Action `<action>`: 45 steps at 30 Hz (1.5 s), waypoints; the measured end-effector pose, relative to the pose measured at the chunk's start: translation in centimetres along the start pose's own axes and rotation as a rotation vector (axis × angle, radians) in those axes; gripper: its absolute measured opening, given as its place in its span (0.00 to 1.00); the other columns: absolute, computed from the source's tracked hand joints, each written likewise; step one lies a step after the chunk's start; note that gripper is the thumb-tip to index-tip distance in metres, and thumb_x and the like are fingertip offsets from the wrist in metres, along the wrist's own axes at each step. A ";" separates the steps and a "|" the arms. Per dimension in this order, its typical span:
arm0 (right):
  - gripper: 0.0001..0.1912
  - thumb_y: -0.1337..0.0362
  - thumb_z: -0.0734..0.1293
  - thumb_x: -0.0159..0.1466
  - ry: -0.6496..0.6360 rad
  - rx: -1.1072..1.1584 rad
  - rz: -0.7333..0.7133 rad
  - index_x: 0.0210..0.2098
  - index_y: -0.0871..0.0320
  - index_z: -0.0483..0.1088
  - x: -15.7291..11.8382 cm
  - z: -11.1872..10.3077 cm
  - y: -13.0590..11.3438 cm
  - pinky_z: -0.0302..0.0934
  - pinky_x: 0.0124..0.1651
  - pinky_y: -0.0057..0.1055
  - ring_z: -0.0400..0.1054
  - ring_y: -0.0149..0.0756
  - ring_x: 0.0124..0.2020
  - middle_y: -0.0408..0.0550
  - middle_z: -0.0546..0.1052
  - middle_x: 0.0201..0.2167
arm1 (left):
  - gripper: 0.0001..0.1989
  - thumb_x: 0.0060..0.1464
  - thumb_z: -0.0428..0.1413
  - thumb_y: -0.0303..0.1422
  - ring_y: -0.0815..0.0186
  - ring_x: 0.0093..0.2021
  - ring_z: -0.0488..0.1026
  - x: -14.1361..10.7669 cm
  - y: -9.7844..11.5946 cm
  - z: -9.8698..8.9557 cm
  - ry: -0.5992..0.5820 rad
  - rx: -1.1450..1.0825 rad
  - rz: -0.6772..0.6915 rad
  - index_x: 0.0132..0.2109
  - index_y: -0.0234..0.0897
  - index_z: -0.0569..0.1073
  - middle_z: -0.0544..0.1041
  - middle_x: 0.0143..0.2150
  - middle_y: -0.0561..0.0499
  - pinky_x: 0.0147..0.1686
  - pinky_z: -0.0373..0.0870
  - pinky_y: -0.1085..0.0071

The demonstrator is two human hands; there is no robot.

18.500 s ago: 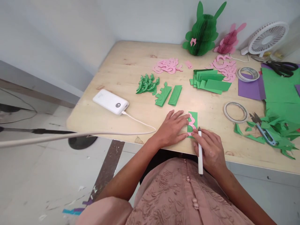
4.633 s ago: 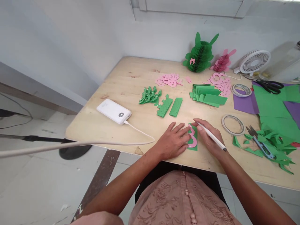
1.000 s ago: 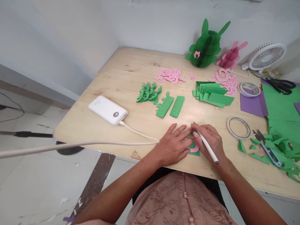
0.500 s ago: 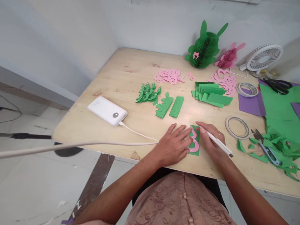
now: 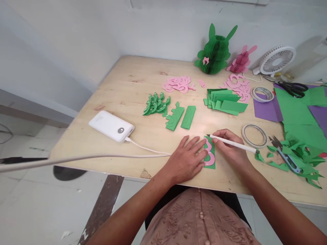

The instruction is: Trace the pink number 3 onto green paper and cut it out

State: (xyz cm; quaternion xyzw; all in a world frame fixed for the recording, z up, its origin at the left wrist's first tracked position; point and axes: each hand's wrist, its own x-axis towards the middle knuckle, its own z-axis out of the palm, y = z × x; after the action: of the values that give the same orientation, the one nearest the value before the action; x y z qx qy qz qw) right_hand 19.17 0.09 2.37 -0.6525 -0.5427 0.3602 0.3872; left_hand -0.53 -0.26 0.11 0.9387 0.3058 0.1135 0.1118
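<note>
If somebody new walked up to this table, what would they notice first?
Probably the big green paper bunny standing at the back by the wall, with a smaller pink paper bunny to its right. Next, maybe the bright pile of green paper scraps at the right, beside the blue-handled snips.

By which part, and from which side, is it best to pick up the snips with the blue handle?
I would grip the snips by the blue handle, from the near side: it lies nearer, among green scraps, while the bare blades point away.
</note>
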 end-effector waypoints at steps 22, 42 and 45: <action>0.04 0.65 0.63 0.58 0.077 -0.073 -0.116 0.27 0.56 0.67 0.3 1.1 0.8 0.55 0.22 0.25 0.61 0.28 0.20 0.40 0.70 0.22 | 0.16 0.63 0.49 0.38 0.52 0.69 0.52 0.0 -0.2 -0.1 -0.014 -0.015 0.004 0.55 0.39 0.69 0.57 0.70 0.45 0.65 0.49 0.47; 0.05 0.64 0.64 0.59 0.061 -0.166 -0.126 0.27 0.56 0.67 0.3 1.2 0.5 0.53 0.21 0.26 0.60 0.28 0.19 0.40 0.69 0.20 | 0.16 0.61 0.51 0.38 0.53 0.68 0.53 0.0 -0.1 -0.1 -0.019 -0.005 -0.009 0.55 0.41 0.69 0.57 0.70 0.47 0.65 0.48 0.47; 0.04 0.64 0.64 0.59 0.058 -0.177 -0.129 0.28 0.56 0.67 0.3 1.2 0.6 0.55 0.22 0.26 0.61 0.29 0.20 0.40 0.70 0.21 | 0.15 0.62 0.50 0.38 0.53 0.68 0.52 0.0 -0.1 -0.1 -0.027 -0.003 -0.014 0.54 0.41 0.68 0.57 0.70 0.47 0.65 0.49 0.47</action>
State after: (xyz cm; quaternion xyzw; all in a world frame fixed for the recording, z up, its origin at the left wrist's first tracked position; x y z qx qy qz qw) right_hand 18.45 0.43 1.27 -0.6579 -0.6019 0.2664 0.3659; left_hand -0.61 -0.22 0.20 0.9377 0.3108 0.1004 0.1181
